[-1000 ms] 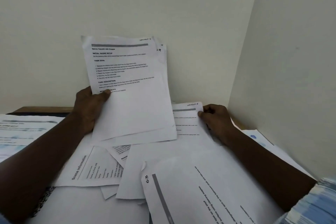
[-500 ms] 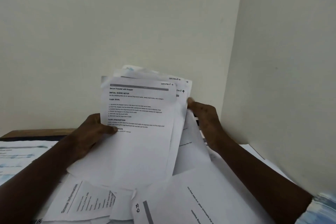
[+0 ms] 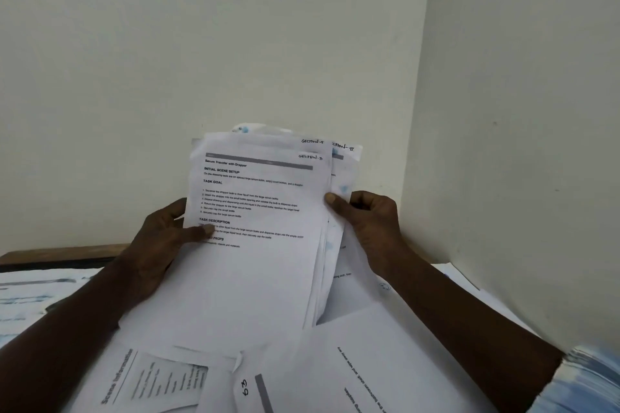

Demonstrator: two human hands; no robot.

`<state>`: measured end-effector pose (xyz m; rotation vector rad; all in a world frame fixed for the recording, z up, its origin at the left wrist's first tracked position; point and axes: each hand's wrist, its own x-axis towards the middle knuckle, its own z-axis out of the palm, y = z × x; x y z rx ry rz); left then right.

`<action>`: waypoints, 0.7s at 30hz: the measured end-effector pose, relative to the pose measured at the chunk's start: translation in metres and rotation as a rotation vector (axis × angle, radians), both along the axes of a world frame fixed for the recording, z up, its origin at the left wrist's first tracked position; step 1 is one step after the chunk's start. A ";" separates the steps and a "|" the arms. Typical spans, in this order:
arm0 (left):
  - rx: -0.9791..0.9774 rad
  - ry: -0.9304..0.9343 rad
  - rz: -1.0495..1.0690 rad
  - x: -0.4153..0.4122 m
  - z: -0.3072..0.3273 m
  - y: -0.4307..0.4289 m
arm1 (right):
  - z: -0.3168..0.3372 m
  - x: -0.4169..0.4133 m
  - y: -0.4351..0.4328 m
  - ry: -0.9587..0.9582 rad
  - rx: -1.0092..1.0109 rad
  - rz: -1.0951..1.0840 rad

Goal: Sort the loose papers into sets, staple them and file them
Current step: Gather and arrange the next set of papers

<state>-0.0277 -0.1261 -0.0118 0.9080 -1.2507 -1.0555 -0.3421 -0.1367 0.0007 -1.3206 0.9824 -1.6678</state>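
Paper stack (image 3: 255, 278): one, fanned, three handwritten section labels showing, upright over loose sheets (image 3: 385, 345). My left hand (image 3: 161, 245) pinches its left edge, my right hand (image 3: 372, 221) its right edge.

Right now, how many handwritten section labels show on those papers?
3: one top right on the front sheet, one just above on the next sheet, one farther right on a third sheet. The stack may hide more.
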 end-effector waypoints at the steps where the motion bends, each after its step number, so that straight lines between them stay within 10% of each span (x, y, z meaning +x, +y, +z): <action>1: -0.003 0.017 0.013 0.000 0.000 0.000 | 0.000 0.000 -0.001 -0.019 0.010 0.012; 16: 0.061 -0.013 -0.044 0.002 -0.004 0.001 | 0.008 0.002 0.004 0.038 -0.017 -0.038; 21: 0.104 0.074 0.012 0.011 -0.003 -0.001 | 0.020 -0.020 -0.003 0.081 -0.198 -0.427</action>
